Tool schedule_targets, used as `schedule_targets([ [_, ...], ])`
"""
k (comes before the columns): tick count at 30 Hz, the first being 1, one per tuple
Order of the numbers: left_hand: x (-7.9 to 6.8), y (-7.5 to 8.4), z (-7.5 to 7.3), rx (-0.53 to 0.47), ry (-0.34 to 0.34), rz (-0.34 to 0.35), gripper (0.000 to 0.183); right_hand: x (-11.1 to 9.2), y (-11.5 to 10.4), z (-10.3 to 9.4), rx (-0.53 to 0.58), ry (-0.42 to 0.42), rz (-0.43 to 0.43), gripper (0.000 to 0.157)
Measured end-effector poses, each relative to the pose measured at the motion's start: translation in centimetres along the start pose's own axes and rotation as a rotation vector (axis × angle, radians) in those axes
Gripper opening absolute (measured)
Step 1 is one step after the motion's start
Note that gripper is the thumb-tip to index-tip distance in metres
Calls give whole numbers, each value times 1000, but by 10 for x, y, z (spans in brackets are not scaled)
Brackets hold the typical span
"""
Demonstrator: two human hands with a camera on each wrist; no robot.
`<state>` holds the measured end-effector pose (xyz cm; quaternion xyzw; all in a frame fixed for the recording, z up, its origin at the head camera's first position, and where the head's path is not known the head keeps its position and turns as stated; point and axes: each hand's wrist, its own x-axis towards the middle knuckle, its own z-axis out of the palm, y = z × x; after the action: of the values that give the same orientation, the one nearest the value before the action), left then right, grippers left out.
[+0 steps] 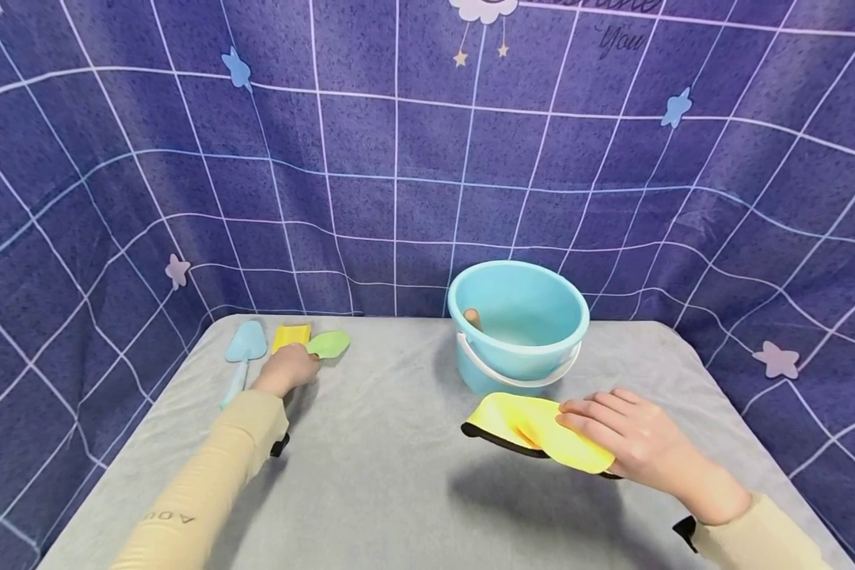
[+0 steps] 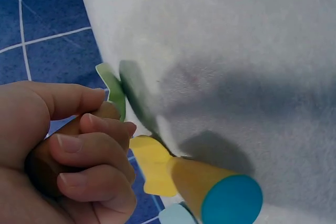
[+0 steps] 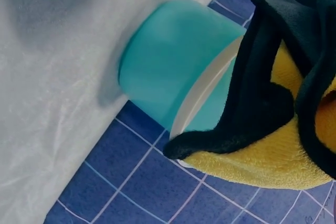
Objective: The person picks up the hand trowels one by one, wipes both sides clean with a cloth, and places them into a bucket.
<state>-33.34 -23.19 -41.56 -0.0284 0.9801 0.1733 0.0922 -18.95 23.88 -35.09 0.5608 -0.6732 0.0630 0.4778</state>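
At the far left of the grey-covered table [image 1: 385, 475], 1 light-blue toy spade [image 1: 246, 342] lies left of 1 yellow toy tool [image 1: 291, 336]. Just nearer than that tool, the left hand [image 1: 289, 370] has its fingers curled round the brown handle [image 2: 42, 163] of 1 green toy trowel [image 1: 330, 343]. Far right stands 1 light-blue bucket [image 1: 516, 360], a brown rod [image 1: 473, 318] inside it. Nearer, 1 black-edged yellow cloth [image 1: 523, 419] hangs above the table, gripped by the right hand's [image 1: 634, 435] bent fingers.

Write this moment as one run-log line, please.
left hand: grips green shovel by handle | right hand: holds yellow cloth above table, near bucket | bucket: upright on table | blue shovel: on table
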Motion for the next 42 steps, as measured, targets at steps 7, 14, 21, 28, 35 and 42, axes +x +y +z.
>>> schedule_targets([
  [7, -7, 0, -6, 12, 39, 24, 29, 1, 2, -3, -13, -21, 28, 24],
  [14, -17, 0, -5, 42, 102, 57, 32, 0, 4, -6, -23, -39, 54, 25],
  [21, -33, 8, -11, 64, 177, 148, 33, 4, 5, -11, -35, -77, 97, 28],
  [28, -60, 25, -21, 130, 267, 272, 28, 13, 4, -16, -35, -75, 109, 28],
  [35, -85, 45, -30, 164, 327, 368, 23, 24, 1, -21, -30, -54, 99, 27],
  [42, -106, 63, -31, 175, 338, 423, 23, 33, -2, -22, -40, -14, 96, 26],
])
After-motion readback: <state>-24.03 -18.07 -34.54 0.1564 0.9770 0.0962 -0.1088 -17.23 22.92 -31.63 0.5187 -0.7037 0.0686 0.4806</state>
